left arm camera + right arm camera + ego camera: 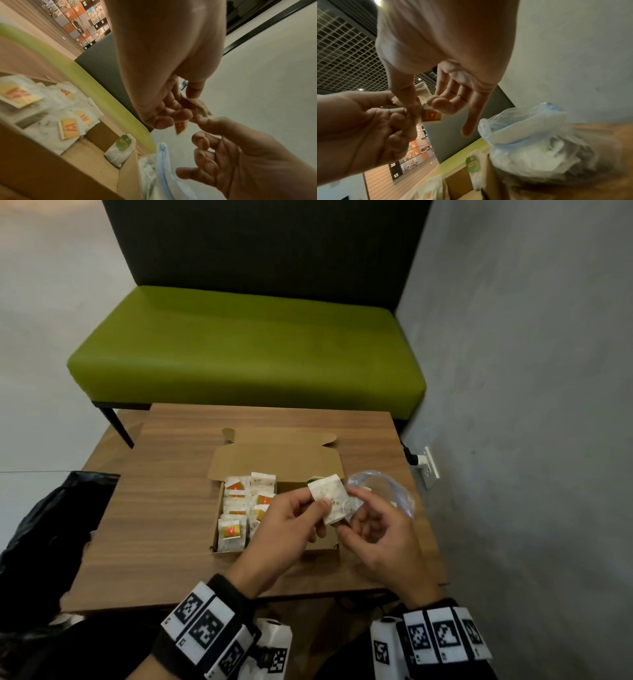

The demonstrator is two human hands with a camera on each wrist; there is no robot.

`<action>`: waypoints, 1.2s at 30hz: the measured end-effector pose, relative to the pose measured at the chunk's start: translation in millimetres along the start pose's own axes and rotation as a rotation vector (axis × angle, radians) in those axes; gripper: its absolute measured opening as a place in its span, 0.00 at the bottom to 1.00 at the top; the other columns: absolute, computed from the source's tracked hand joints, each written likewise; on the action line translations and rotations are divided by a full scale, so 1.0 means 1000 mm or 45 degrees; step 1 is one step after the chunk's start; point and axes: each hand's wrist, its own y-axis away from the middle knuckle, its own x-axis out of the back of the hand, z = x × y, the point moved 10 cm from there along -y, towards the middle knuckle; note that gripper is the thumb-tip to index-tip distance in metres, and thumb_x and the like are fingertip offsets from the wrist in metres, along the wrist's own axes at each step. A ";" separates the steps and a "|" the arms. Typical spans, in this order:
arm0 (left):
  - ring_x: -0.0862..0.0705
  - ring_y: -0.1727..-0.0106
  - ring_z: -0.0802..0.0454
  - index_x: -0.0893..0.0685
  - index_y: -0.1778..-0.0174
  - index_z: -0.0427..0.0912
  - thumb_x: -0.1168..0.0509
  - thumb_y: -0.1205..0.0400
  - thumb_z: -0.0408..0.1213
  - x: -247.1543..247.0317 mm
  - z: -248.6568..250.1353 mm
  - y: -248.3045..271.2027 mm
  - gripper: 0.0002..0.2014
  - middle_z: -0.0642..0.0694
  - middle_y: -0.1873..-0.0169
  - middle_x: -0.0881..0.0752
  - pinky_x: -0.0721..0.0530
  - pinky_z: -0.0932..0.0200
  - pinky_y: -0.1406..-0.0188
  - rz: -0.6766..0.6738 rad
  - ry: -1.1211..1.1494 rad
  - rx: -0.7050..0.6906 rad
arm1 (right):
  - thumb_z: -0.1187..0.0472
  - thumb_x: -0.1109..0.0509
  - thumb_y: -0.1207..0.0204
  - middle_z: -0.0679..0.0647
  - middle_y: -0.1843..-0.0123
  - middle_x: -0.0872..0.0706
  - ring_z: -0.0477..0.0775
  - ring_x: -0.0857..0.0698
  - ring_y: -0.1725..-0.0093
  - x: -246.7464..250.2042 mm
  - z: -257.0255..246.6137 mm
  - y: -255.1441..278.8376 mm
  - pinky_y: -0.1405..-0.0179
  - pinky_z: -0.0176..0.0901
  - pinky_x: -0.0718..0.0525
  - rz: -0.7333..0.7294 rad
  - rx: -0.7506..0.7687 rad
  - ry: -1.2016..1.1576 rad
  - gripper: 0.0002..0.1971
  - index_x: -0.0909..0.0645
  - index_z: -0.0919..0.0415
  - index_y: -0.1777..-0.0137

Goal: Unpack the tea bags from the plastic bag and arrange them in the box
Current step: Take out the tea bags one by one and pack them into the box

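Over the box's right half, my left hand (317, 506) pinches a small stack of white tea bags (329, 495). My right hand (351, 510) pinches the same stack from the right with thumb and forefinger. An orange tag (180, 127) dangles beneath the left hand (173, 116), and it also shows under the right hand (423, 100) as the orange tag (431, 116). The open cardboard box (294, 465) holds several tea bags (239, 508) with orange tags in its left half. One green-tagged tea bag (315, 480) leans in the far right corner. The clear plastic bag (385, 491) lies just right of the box.
The wooden table (164, 508) bears the box and the bag. A black bag (51, 525) hangs over its left edge. Beyond the table stands a green bench (246, 350). A grey wall (531, 405) with a socket (428, 467) runs close on the right.
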 end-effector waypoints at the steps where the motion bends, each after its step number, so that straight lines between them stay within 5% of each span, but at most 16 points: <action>1: 0.22 0.65 0.50 0.10 0.49 0.45 0.39 0.12 0.35 0.003 0.001 0.002 0.11 0.41 0.66 0.16 0.24 0.56 0.66 -0.001 0.010 0.003 | 0.66 0.21 0.28 0.50 0.67 0.17 0.43 0.20 0.68 -0.007 -0.002 -0.001 0.66 0.40 0.17 -0.038 -0.002 -0.012 0.23 0.16 0.40 0.39; 4: 0.26 0.68 0.55 0.11 0.51 0.44 0.40 0.13 0.32 0.016 0.004 0.006 0.12 0.48 0.69 0.19 0.27 0.64 0.70 0.022 0.004 0.005 | 0.64 0.22 0.25 0.56 0.65 0.14 0.44 0.18 0.67 -0.022 -0.005 -0.004 0.66 0.39 0.18 -0.085 -0.011 -0.060 0.14 0.12 0.42 0.48; 9: 0.24 0.69 0.55 0.14 0.64 0.46 0.39 0.13 0.31 0.040 0.010 0.011 0.15 0.49 0.73 0.21 0.26 0.58 0.68 0.102 -0.054 -0.045 | 0.67 0.23 0.25 0.43 0.63 0.10 0.43 0.13 0.64 -0.019 -0.007 -0.001 0.64 0.37 0.15 0.018 -0.011 0.011 0.14 0.11 0.43 0.52; 13: 0.23 0.74 0.59 0.21 0.71 0.47 0.36 0.15 0.34 0.059 0.003 0.008 0.16 0.57 0.80 0.20 0.24 0.62 0.72 0.169 -0.366 -0.060 | 0.66 0.21 0.27 0.43 0.57 0.09 0.42 0.12 0.58 0.006 -0.040 0.001 0.59 0.35 0.13 0.222 0.291 0.397 0.11 0.09 0.51 0.48; 17: 0.17 0.72 0.56 0.23 0.75 0.47 0.34 0.17 0.38 0.057 -0.003 0.010 0.18 0.54 0.79 0.19 0.18 0.52 0.69 0.113 -0.588 -0.036 | 0.71 0.23 0.26 0.45 0.46 0.08 0.38 0.11 0.47 -0.002 -0.064 0.000 0.47 0.33 0.14 0.156 0.466 0.458 0.15 0.09 0.56 0.41; 23: 0.17 0.68 0.51 0.16 0.66 0.46 0.34 0.15 0.43 0.049 0.002 0.013 0.13 0.46 0.71 0.15 0.19 0.49 0.66 0.073 -0.672 -0.118 | 0.74 0.24 0.26 0.42 0.51 0.07 0.44 0.09 0.50 -0.014 -0.064 -0.002 0.53 0.30 0.14 0.012 0.238 0.036 0.16 0.09 0.53 0.47; 28: 0.22 0.73 0.63 0.22 0.74 0.59 0.33 0.16 0.43 0.054 0.005 0.015 0.19 0.58 0.79 0.22 0.28 0.67 0.74 0.141 -0.736 -0.149 | 0.74 0.24 0.26 0.52 0.57 0.06 0.50 0.09 0.61 -0.024 -0.057 -0.002 0.57 0.37 0.10 -0.006 0.086 -0.220 0.17 0.12 0.54 0.42; 30: 0.24 0.75 0.60 0.22 0.75 0.56 0.33 0.16 0.42 0.059 0.003 0.013 0.19 0.56 0.79 0.23 0.28 0.63 0.74 0.202 -0.724 -0.145 | 0.73 0.24 0.26 0.56 0.59 0.07 0.55 0.09 0.65 -0.031 -0.054 0.000 0.60 0.42 0.10 -0.040 0.030 -0.283 0.18 0.13 0.56 0.39; 33: 0.22 0.71 0.57 0.15 0.66 0.50 0.33 0.16 0.44 0.065 0.004 0.012 0.12 0.51 0.74 0.17 0.22 0.54 0.70 0.266 -0.673 -0.166 | 0.69 0.22 0.28 0.57 0.59 0.07 0.55 0.10 0.66 -0.035 -0.054 0.001 0.63 0.42 0.10 -0.034 0.010 -0.347 0.10 0.10 0.56 0.51; 36: 0.17 0.65 0.55 0.11 0.58 0.52 0.32 0.16 0.42 0.061 0.007 0.014 0.07 0.51 0.68 0.13 0.19 0.55 0.66 0.234 -0.527 -0.213 | 0.63 0.22 0.29 0.57 0.57 0.08 0.53 0.11 0.62 -0.033 -0.048 -0.002 0.65 0.42 0.11 0.061 -0.032 -0.354 0.06 0.09 0.58 0.53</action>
